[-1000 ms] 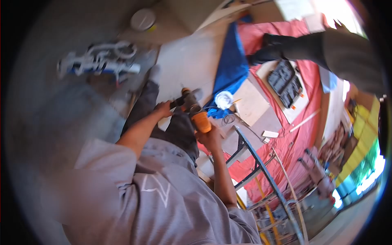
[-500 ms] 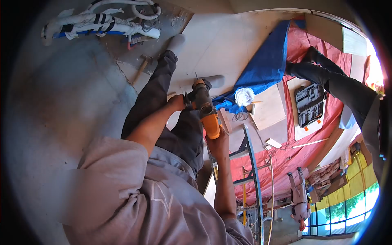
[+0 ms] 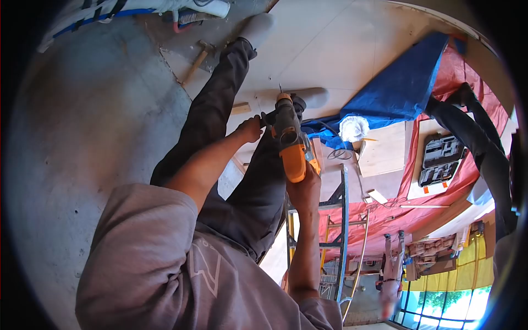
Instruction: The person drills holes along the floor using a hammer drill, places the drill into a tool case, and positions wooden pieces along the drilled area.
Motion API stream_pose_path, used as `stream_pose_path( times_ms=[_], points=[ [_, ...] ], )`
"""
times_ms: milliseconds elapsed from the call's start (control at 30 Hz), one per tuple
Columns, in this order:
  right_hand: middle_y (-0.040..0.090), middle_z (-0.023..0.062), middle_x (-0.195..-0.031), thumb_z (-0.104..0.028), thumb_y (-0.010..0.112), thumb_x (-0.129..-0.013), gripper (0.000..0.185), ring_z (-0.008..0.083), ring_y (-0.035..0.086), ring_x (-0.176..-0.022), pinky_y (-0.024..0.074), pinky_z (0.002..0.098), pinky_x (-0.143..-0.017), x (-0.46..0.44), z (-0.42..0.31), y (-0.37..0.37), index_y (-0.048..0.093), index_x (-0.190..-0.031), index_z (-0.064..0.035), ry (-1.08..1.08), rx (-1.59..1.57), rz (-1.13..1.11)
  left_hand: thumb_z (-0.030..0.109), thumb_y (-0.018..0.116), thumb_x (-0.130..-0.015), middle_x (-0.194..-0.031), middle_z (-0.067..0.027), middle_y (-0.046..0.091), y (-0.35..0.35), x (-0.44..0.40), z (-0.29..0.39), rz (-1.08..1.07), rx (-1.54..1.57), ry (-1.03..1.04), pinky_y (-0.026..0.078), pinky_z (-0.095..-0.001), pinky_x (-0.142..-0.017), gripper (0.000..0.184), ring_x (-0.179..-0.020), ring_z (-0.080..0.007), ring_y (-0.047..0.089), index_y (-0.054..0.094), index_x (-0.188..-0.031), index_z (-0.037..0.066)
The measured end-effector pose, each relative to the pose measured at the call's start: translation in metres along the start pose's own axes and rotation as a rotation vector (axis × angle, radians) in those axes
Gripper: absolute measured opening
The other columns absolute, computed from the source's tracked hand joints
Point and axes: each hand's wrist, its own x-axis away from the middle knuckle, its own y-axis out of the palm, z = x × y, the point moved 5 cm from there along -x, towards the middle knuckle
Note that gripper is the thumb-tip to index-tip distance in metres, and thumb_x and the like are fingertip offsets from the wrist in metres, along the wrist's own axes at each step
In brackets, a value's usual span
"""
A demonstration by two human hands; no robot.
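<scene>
An orange and grey power drill [image 3: 289, 129] is held in front of my legs, its thin bit [image 3: 280, 88] pointing toward the pale floor panel [image 3: 324, 49]. My left hand [image 3: 250, 130] is closed around the drill's side handle. At the rear orange end, my right hand [image 3: 304, 190] grips the main handle, whose trigger area is hidden. The tip appears close to the panel beside my shoe [image 3: 313, 98]; I cannot tell whether it touches. A small wood block [image 3: 240, 108] lies near my left hand.
A hammer [image 3: 198, 61] lies left of my leg. To the right are a blue tarp [image 3: 396, 82], a white bundle [image 3: 353, 128], a stepladder [image 3: 344, 220] and an open tool case [image 3: 440, 159]. One person's legs [image 3: 467, 126] stand there; another person [image 3: 391, 269] is farther off.
My view has shifted, so the floor items appear displaced. Both hands keep their hold on the drill, which sits slightly higher and farther right in the picture.
</scene>
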Motion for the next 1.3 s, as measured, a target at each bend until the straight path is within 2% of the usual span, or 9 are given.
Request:
stream_pose_path(
  times_ms=[200, 333, 433, 667, 1100, 1300],
  points=[
    [0.066, 0.0211, -0.09, -0.004, 0.066, -0.073, 0.035, 0.0398, 0.064, -0.087, 0.0514, 0.0416, -0.075, -0.011, 0.013, 0.016, 0.059, -0.106, 0.0028, 0.063, -0.048, -0.032, 0.02, 0.064, -0.086, -0.113, -0.0187, 0.057, -0.02, 0.004, 0.007, -0.031, -0.04, -0.122, 0.048, -0.0491, -0.088, 0.038, -0.108, -0.0368, 0.057, 0.045, -0.116, 0.006],
    [0.066, 0.0211, -0.091, -0.003, 0.067, -0.072, 0.036, 0.0401, 0.064, -0.087, 0.0514, 0.0416, -0.076, -0.029, 0.007, 0.017, 0.059, -0.106, 0.003, 0.046, -0.021, 0.021, 0.02, 0.063, -0.087, -0.114, -0.0173, 0.055, -0.033, -0.014, 0.016, 0.018, -0.057, -0.101, 0.047, -0.0496, -0.088, 0.038, -0.11, -0.0371, 0.055, 0.044, -0.117, 0.007],
    [0.062, 0.0221, -0.093, -0.01, 0.069, -0.073, 0.036, 0.0437, 0.06, -0.088, 0.0488, 0.0483, -0.075, -0.045, 0.008, 0.02, 0.056, -0.105, 0.0005, 0.042, -0.024, 0.062, 0.02, 0.062, -0.087, -0.112, -0.0173, 0.055, -0.046, -0.043, 0.024, 0.094, -0.075, -0.032, 0.047, -0.0504, -0.087, 0.037, -0.109, -0.0372, 0.055, 0.044, -0.117, 0.008],
    [0.062, 0.0208, -0.091, -0.009, 0.067, -0.073, 0.035, 0.0428, 0.059, -0.087, 0.0481, 0.0481, -0.076, -0.087, 0.004, 0.029, 0.056, -0.105, -0.0004, -0.001, 0.032, 0.091, 0.021, 0.061, -0.088, -0.115, -0.0166, 0.053, -0.063, -0.091, 0.022, 0.087, -0.033, -0.019, 0.046, -0.0504, -0.089, 0.037, -0.111, -0.0366, 0.054, 0.043, -0.118, 0.008],
    [0.061, 0.0213, -0.094, -0.007, 0.07, -0.071, 0.038, 0.0435, 0.059, -0.089, 0.0486, 0.0471, -0.077, -0.102, -0.01, 0.038, 0.056, -0.106, 0.0005, 0.015, 0.023, 0.085, 0.017, 0.06, -0.088, -0.117, -0.0126, 0.053, -0.078, -0.104, 0.019, 0.112, 0.015, -0.047, 0.046, -0.0532, -0.089, 0.036, -0.114, -0.0354, 0.053, 0.045, -0.12, 0.013],
    [0.061, 0.0213, -0.094, -0.006, 0.07, -0.071, 0.038, 0.0431, 0.059, -0.089, 0.0488, 0.0469, -0.076, -0.106, -0.013, 0.036, 0.056, -0.106, 0.0009, -0.003, 0.079, 0.075, 0.015, 0.06, -0.087, -0.116, -0.013, 0.053, -0.08, -0.105, 0.021, 0.112, 0.021, -0.047, 0.047, -0.0508, -0.089, 0.035, -0.113, -0.0351, 0.053, 0.046, -0.118, 0.012]
  ],
)
